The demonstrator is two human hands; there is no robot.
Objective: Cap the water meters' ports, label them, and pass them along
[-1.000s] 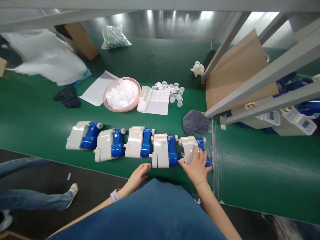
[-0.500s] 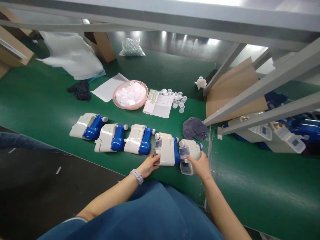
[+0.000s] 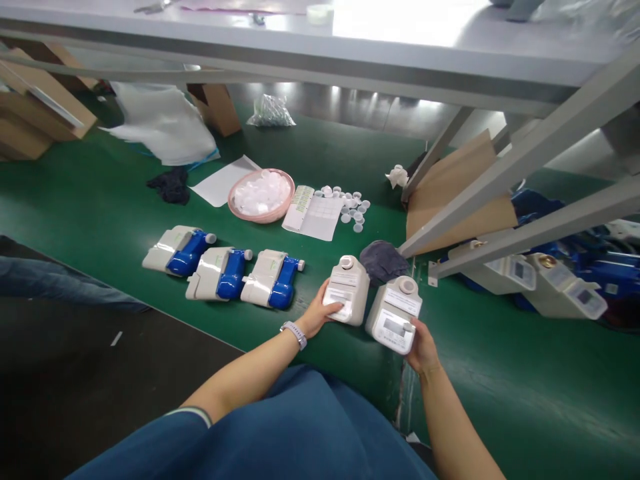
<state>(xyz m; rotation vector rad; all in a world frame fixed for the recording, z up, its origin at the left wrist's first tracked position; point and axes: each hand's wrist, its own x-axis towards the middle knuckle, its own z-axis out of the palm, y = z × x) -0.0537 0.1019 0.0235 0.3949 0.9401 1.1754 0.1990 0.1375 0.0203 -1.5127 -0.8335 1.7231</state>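
Observation:
My left hand (image 3: 316, 316) grips a cream meter (image 3: 357, 293) by its left side, the thumb lying over its display face. In my right hand (image 3: 423, 347) is a second cream meter (image 3: 374, 321), held at its lower right edge. Both are tilted so that their displays and round white ends face up towards me; their blue parts are hidden. A narrow gap separates the two. To the left, three more meters, white (image 3: 263, 273) with blue bodies (image 3: 284, 285) and white end caps, lie in a slanted row on the green table (image 3: 320, 360).
Behind the meters stands a pink basket (image 3: 261, 219) full of white caps, beside a booklet (image 3: 316, 217) and loose caps (image 3: 357, 217). A grey cloth (image 3: 381, 261) lies just behind the held meters. Metal posts (image 3: 465, 197), cardboard (image 3: 450, 187) and further meters (image 3: 565, 283) occupy the right. A shelf (image 3: 300, 47) crosses overhead.
Both meters have been tipped up from lying flat, so their display faces now show. The right one has shifted rightwards. The three meters on the left remain lying in their row.

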